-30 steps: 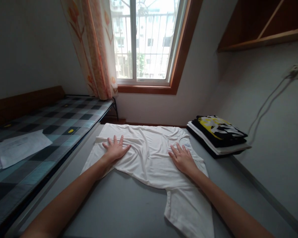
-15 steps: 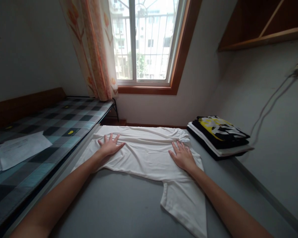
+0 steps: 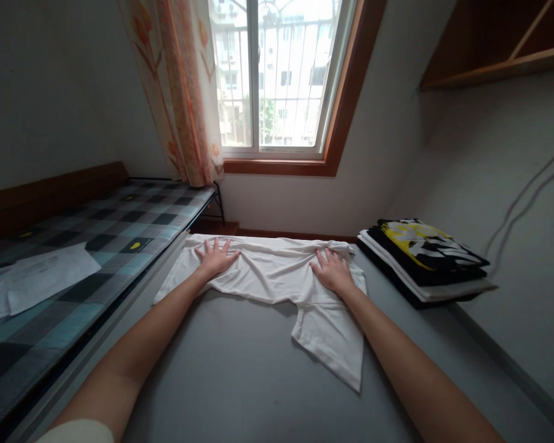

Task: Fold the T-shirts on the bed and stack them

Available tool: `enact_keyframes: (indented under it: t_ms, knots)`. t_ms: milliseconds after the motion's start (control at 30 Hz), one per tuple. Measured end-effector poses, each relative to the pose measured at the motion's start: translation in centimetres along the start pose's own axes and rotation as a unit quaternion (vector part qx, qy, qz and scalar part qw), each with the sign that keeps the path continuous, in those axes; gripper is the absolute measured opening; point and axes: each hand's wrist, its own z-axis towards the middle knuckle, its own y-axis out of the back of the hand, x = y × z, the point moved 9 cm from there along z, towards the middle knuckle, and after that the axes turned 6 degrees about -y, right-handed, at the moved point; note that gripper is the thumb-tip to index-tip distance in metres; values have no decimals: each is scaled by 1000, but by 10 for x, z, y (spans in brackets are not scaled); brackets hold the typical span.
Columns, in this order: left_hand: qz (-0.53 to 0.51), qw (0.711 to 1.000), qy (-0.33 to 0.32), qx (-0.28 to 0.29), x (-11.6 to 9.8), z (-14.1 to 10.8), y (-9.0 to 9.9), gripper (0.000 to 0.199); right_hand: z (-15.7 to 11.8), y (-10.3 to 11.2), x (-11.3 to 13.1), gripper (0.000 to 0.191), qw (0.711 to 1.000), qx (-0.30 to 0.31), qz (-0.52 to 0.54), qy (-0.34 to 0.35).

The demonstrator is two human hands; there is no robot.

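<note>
A white T-shirt point(image 3: 272, 277) lies spread sideways over the far part of the grey table point(image 3: 240, 369). One short sleeve points toward me at the right, and wrinkles run across the cloth. My left hand point(image 3: 216, 258) rests flat on the shirt's left part with fingers spread. On the right part, near the bunched far edge, my right hand point(image 3: 331, 269) also presses down with its fingers apart. Neither hand grips the fabric.
A stack of folded clothes point(image 3: 425, 258) sits at the table's right, against the wall. To the left is a bed with a checked mattress point(image 3: 120, 246), papers point(image 3: 50, 280) lying on it. A curtain point(image 3: 189, 92) hangs beside the window point(image 3: 281, 80).
Both hands have slid forward, away from me, pushing the shirt along. Its near edge and the sleeve now lie farther from me. The camera view has shifted slightly.
</note>
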Motion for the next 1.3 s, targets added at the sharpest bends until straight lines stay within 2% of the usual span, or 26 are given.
enact_keyframes:
  t_ms: [233, 467, 733, 1000, 1200, 1300]
  knots:
    - [-13, 1000, 23, -2, 0, 20, -2, 88, 31, 1, 8, 70, 1000, 15, 10, 3]
    - [-21, 999, 35, 14, 0, 36, 0, 89, 50, 4, 1, 69, 999, 9, 19, -38]
    - [-6, 1000, -17, 13, -2, 44, 5, 88, 55, 4, -1, 69, 1000, 4, 15, -27]
    - [-21, 998, -53, -26, -1, 29, 10, 81, 32, 2, -13, 67, 1000, -8, -8, 8]
    - [-43, 981, -147, -122, -8, 0, 26, 52, 12, -1, -25, 67, 999, -7, -19, 28]
    - [-42, 982, -156, -101, 0, -13, 21, 48, 2, 0, -27, 66, 999, -9, -24, 36]
